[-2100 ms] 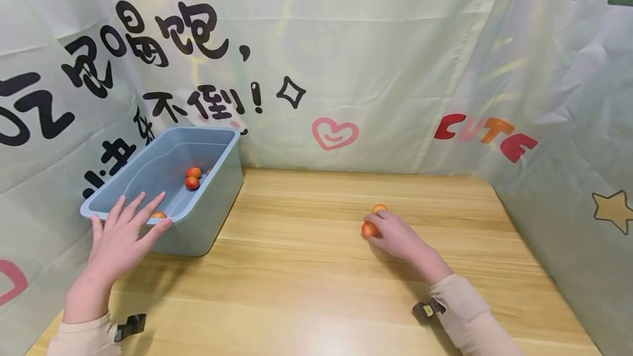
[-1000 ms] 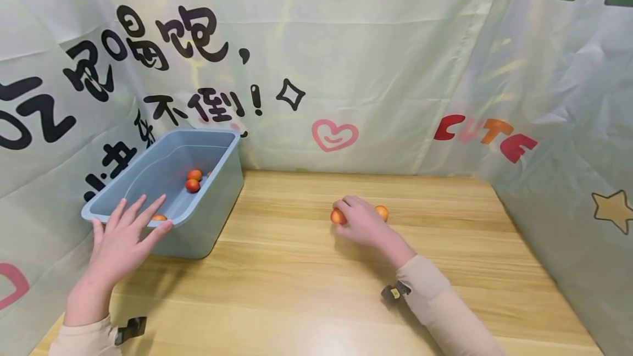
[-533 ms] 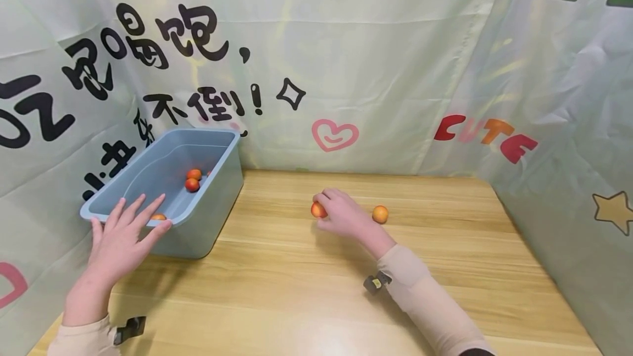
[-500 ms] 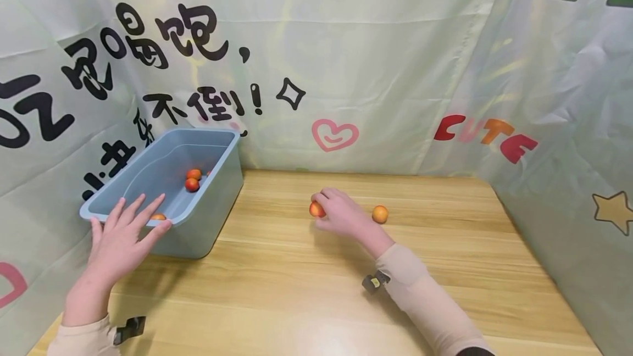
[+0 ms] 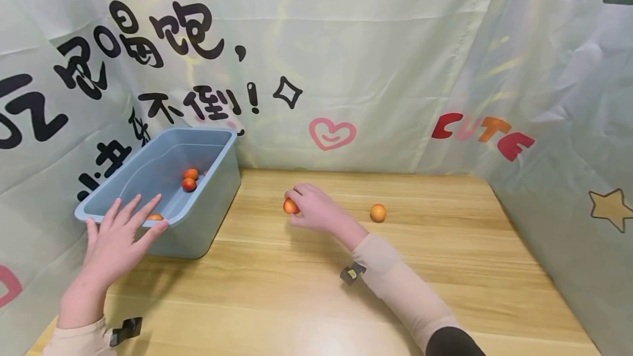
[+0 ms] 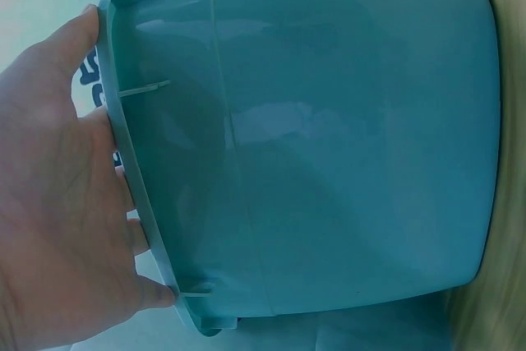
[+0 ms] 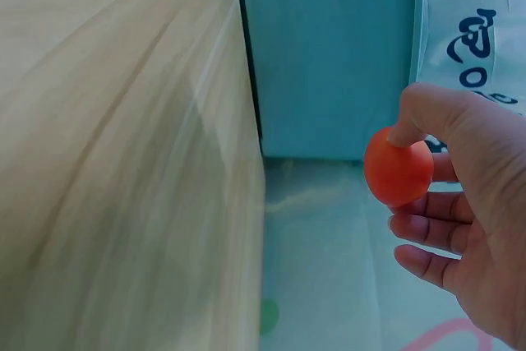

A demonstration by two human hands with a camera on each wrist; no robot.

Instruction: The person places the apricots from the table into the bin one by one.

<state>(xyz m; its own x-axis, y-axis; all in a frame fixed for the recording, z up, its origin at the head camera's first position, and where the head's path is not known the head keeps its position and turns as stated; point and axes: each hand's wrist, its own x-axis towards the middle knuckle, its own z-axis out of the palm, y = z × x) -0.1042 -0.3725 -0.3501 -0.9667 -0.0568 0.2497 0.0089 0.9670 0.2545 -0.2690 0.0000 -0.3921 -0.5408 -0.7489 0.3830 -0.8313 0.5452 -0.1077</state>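
My right hand (image 5: 316, 207) pinches a small round red-orange fruit (image 5: 290, 206) between thumb and fingers, over the middle left of the table. In the right wrist view the smooth fruit (image 7: 399, 170) shows in the fingertips, with the bin's wall beyond. A blue plastic bin (image 5: 210, 210) stands at the left. Across its near rim lies my left hand (image 5: 111, 249), fingers spread and fairly straight; in the left wrist view the fingertips touch the rim (image 6: 136, 162). Several fruits (image 5: 188, 184) lie inside the bin, one partly hidden by the near rim.
One more orange fruit (image 5: 378, 213) rests on the wooden table (image 5: 296, 284), to the right of my right hand. Printed cloth walls (image 5: 376, 59) close off the back and both sides. The bin stands close to the left cloth.
My right hand took the red-orange fruit from beside the orange one and has carried it left toward the bin. The left hand stays at the rim; the view has shifted slightly.
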